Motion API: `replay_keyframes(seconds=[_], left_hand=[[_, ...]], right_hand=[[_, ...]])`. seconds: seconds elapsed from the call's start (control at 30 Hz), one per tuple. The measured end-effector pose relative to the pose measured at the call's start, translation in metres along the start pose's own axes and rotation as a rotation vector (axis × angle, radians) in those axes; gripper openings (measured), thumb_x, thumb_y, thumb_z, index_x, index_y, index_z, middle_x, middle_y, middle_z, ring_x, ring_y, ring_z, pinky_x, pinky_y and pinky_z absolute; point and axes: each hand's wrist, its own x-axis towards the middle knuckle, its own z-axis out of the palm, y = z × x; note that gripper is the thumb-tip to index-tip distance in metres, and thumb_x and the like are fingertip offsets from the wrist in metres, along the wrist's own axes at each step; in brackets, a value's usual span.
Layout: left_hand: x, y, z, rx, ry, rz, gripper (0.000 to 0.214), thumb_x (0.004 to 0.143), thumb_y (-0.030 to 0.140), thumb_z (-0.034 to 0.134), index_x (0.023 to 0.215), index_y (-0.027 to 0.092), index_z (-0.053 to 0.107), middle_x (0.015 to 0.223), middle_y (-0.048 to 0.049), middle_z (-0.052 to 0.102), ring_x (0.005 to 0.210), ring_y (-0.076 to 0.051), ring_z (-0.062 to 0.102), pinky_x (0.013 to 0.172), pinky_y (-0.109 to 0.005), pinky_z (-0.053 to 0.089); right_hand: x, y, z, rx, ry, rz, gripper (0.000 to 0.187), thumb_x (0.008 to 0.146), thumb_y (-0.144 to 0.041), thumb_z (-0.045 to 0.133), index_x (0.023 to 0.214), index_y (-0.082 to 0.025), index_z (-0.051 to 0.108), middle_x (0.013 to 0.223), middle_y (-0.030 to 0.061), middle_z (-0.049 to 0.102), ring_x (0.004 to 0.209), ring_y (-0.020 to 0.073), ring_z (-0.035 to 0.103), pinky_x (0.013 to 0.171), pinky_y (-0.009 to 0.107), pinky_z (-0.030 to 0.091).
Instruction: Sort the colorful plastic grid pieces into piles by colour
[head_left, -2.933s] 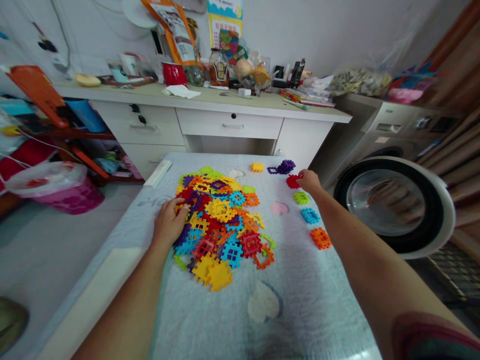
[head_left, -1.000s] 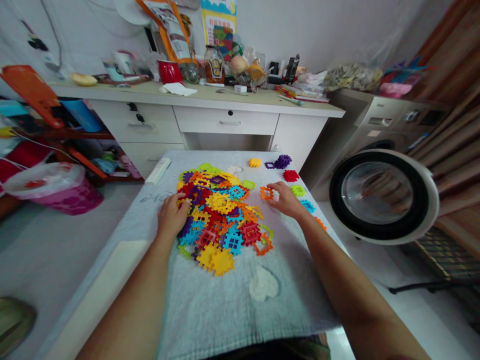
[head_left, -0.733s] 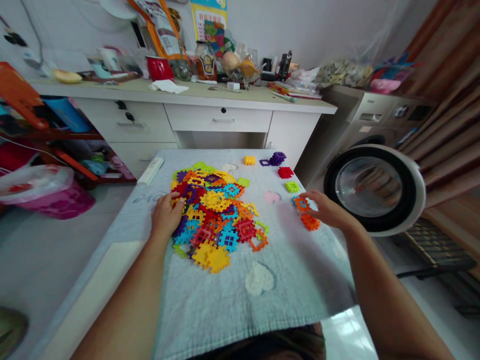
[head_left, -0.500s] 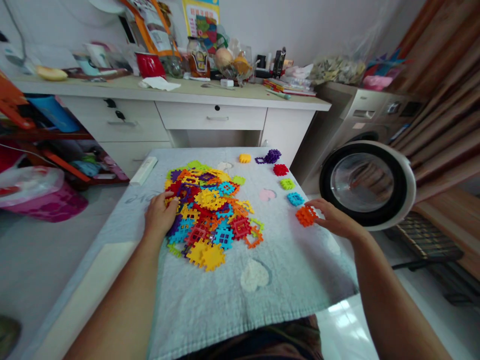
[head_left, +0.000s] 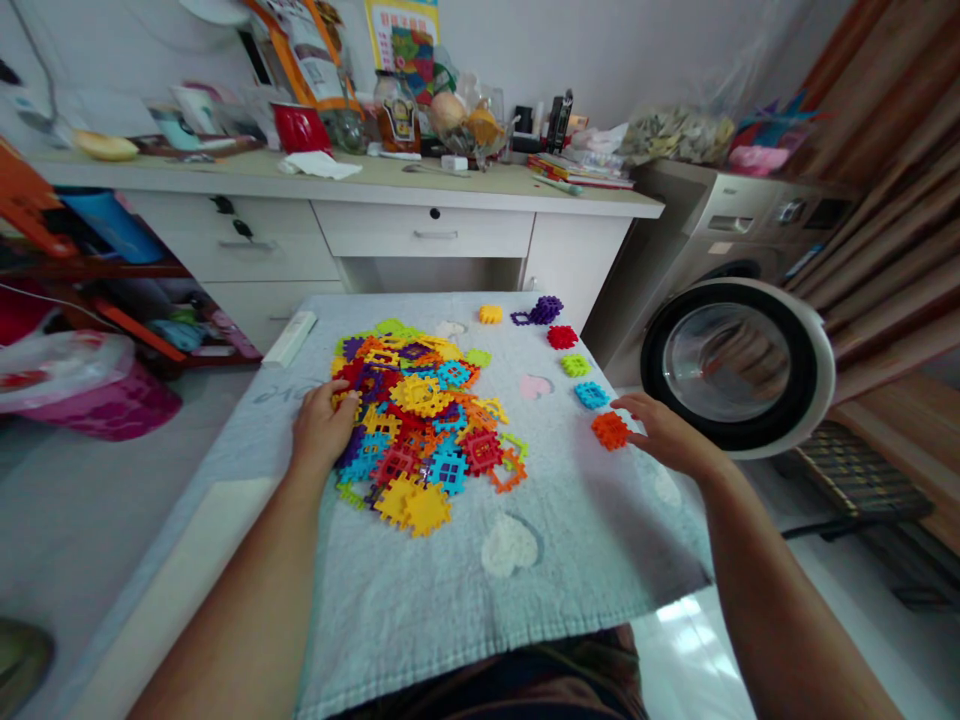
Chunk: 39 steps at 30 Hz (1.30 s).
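Observation:
A heap of colourful plastic interlocking tiles (head_left: pixel 420 398), some solid and some window-like frames, lies on the cloth-covered table (head_left: pixel 585 540). At the heap's left edge rests my left hand (head_left: pixel 322 425), thumb and fingers apart, touching the tiles without a visible grip. My right hand (head_left: pixel 660 430) is open beside an orange block (head_left: pixel 611 431), fingertips close to its right side; whether they touch it is hard to tell. Beyond it runs a line of blocks: blue (head_left: pixel 592 395), green (head_left: pixel 576 365), red (head_left: pixel 562 337) and purple (head_left: pixel 547 310). A yellow block (head_left: pixel 490 314) sits left of the purple one.
A white oblong box (head_left: pixel 289 340) lies at the table's far left corner. Behind stands a white counter (head_left: pixel 420 190) with jars, bowls and books. On the right, a washing machine's round door (head_left: pixel 739 368) hangs open near the table. A pink bin (head_left: pixel 97 395) is on the left.
My right hand's fingers have loosened and drawn slightly away from the orange block, which stays on the cloth. My left hand has hardly moved.

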Motion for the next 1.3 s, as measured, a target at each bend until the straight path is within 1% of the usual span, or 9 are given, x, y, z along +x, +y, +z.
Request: replay_keyframes(seconds=[0.1, 0.2, 0.33, 0.47, 0.63, 1.0, 1.1, 1.23, 1.3], left_hand=[[-0.001, 0.000, 0.000, -0.005, 0.003, 0.000, 0.046, 0.086, 0.047, 0.049, 0.120, 0.021, 0.065, 0.122, -0.0121, 0.061, 0.120, -0.030, 0.056, 0.109, -0.047, 0.042], [-0.001, 0.001, -0.001, -0.011, 0.000, 0.006, 0.045, 0.086, 0.047, 0.048, 0.120, 0.021, 0.064, 0.124, -0.0120, 0.061, 0.121, -0.029, 0.056, 0.110, -0.045, 0.042], [-0.002, 0.004, -0.003, -0.011, -0.012, -0.003, 0.046, 0.086, 0.046, 0.048, 0.121, 0.021, 0.064, 0.125, -0.0127, 0.061, 0.122, -0.029, 0.056, 0.110, -0.044, 0.042], [-0.003, 0.006, -0.005, -0.016, -0.018, -0.017, 0.044, 0.087, 0.045, 0.049, 0.121, 0.021, 0.064, 0.128, -0.0127, 0.060, 0.123, -0.030, 0.055, 0.109, -0.046, 0.042], [-0.004, 0.009, -0.006, -0.004, -0.010, -0.024, 0.041, 0.086, 0.042, 0.050, 0.119, 0.021, 0.065, 0.125, -0.0117, 0.061, 0.122, -0.029, 0.057, 0.109, -0.046, 0.042], [-0.004, 0.007, -0.005, -0.005, -0.014, -0.016, 0.041, 0.087, 0.043, 0.050, 0.119, 0.022, 0.064, 0.125, -0.0117, 0.061, 0.122, -0.030, 0.056, 0.108, -0.046, 0.043], [-0.004, 0.007, -0.005, -0.004, -0.012, -0.010, 0.042, 0.087, 0.043, 0.050, 0.120, 0.021, 0.064, 0.126, -0.0124, 0.061, 0.123, -0.030, 0.056, 0.109, -0.046, 0.042], [-0.004, 0.006, -0.005, -0.010, -0.010, -0.009, 0.041, 0.087, 0.042, 0.050, 0.119, 0.022, 0.064, 0.126, -0.0115, 0.061, 0.122, -0.029, 0.056, 0.110, -0.045, 0.042], [-0.004, 0.006, -0.005, -0.011, -0.006, -0.007, 0.041, 0.087, 0.042, 0.050, 0.119, 0.022, 0.064, 0.125, -0.0112, 0.061, 0.122, -0.029, 0.056, 0.109, -0.045, 0.042]], right_hand=[[0.009, -0.028, -0.005, 0.005, 0.071, 0.000, 0.041, 0.083, -0.015, 0.058, 0.122, -0.020, 0.064, 0.125, 0.0133, 0.063, 0.107, 0.0250, 0.066, 0.096, 0.043, 0.054], [0.029, -0.072, 0.005, 0.112, 0.083, -0.050, 0.037, 0.087, -0.019, 0.059, 0.123, -0.023, 0.063, 0.122, 0.0109, 0.064, 0.095, 0.0206, 0.067, 0.088, 0.038, 0.056], [0.058, -0.133, 0.040, 0.266, -0.049, -0.216, 0.032, 0.089, -0.027, 0.063, 0.121, -0.021, 0.063, 0.118, 0.0094, 0.067, 0.091, 0.0193, 0.066, 0.082, 0.035, 0.054], [0.073, -0.166, 0.078, 0.206, -0.021, -0.214, 0.019, 0.092, -0.032, 0.063, 0.105, -0.018, 0.066, 0.102, 0.0087, 0.067, 0.089, 0.0194, 0.062, 0.083, 0.033, 0.049], [0.074, -0.168, 0.098, 0.219, 0.091, -0.133, 0.006, 0.093, -0.025, 0.060, 0.093, -0.020, 0.064, 0.096, 0.0063, 0.062, 0.085, 0.0179, 0.060, 0.079, 0.030, 0.047], [0.076, -0.140, 0.101, 0.337, 0.433, -0.076, 0.015, 0.094, -0.022, 0.048, 0.094, -0.023, 0.063, 0.095, 0.0076, 0.063, 0.088, 0.0212, 0.059, 0.083, 0.034, 0.049], [0.077, -0.131, 0.101, 0.331, 0.424, -0.077, 0.017, 0.091, -0.018, 0.048, 0.094, -0.023, 0.064, 0.098, 0.0085, 0.061, 0.091, 0.0218, 0.059, 0.084, 0.035, 0.050], [0.077, -0.127, 0.101, 0.271, 0.338, -0.107, 0.023, 0.076, -0.009, 0.052, 0.092, -0.022, 0.063, 0.101, 0.0093, 0.061, 0.101, 0.0254, 0.057, 0.094, 0.042, 0.047], [0.077, -0.126, 0.102, 0.228, 0.298, -0.113, 0.031, 0.071, -0.007, 0.054, 0.097, -0.021, 0.062, 0.107, 0.0104, 0.061, 0.109, 0.0278, 0.054, 0.099, 0.045, 0.044]])
